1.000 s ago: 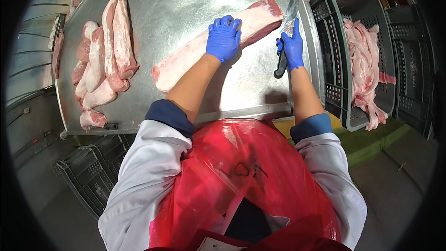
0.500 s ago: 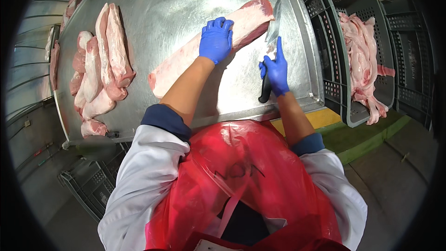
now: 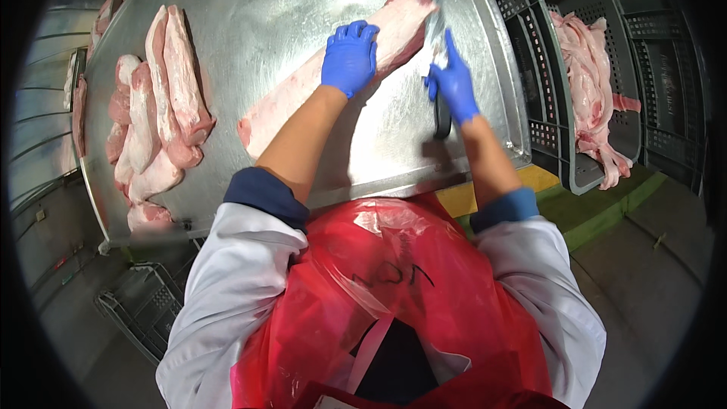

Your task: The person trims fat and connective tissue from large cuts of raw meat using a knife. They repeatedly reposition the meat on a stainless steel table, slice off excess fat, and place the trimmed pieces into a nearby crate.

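Observation:
A long pale slab of meat [image 3: 280, 106] lies diagonally on the metal table [image 3: 250, 23], its red end at the upper right. My left hand [image 3: 350, 59] in a blue glove rests on its middle, fingers curled over it. My right hand [image 3: 452, 83], also gloved, grips the black handle of a long knife [image 3: 435, 15], index finger stretched along the spine. The blade points away from me, right beside the red end of the slab; whether it touches the meat I cannot tell.
Several meat pieces [image 3: 182, 76] lie grouped at the table's left. At the right a grey perforated crate [image 3: 632, 53] holds pale strips [image 3: 579, 76], with another dark crate [image 3: 674, 106] beyond. A crate [image 3: 151, 310] sits low at lower left. More meat shows along the far edges.
My right hand with the knife has dipped toward me, then moved forward again, ending further left than at first. My left hand stays on the slab; the whole view has shifted slightly.

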`<move>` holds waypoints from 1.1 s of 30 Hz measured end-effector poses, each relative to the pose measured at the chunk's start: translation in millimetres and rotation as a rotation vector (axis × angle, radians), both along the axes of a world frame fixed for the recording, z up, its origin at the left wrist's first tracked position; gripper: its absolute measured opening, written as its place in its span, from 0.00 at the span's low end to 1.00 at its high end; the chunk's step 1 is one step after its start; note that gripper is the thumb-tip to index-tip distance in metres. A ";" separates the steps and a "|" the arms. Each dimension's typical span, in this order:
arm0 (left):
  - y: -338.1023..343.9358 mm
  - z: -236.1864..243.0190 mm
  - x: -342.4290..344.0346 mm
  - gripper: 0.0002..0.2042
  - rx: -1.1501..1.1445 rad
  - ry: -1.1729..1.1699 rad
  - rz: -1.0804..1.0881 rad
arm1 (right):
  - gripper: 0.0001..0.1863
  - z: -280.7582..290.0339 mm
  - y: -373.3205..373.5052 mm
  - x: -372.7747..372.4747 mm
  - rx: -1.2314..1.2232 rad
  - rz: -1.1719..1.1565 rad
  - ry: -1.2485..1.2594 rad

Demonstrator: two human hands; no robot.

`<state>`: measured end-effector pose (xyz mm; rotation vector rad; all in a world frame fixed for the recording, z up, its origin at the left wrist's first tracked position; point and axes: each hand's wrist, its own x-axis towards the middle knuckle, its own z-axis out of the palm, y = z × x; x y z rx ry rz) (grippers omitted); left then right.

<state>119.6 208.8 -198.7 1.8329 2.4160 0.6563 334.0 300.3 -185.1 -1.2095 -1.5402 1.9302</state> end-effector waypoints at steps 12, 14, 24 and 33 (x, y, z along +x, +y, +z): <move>73.5 28.2 78.9 0.15 0.150 0.168 -0.204 | 0.44 30.9 -24.3 136.3 0.124 -0.184 0.075; 108.7 15.9 85.3 0.17 -0.288 0.145 -0.107 | 0.44 20.3 0.9 118.3 0.115 -0.184 0.134; 100.9 30.5 39.6 0.08 -0.260 -0.579 0.296 | 0.42 18.0 62.8 21.9 0.324 0.038 -0.029; 99.9 36.8 49.1 0.07 -0.143 -0.856 0.374 | 0.43 1.0 13.4 56.4 0.254 0.341 -0.115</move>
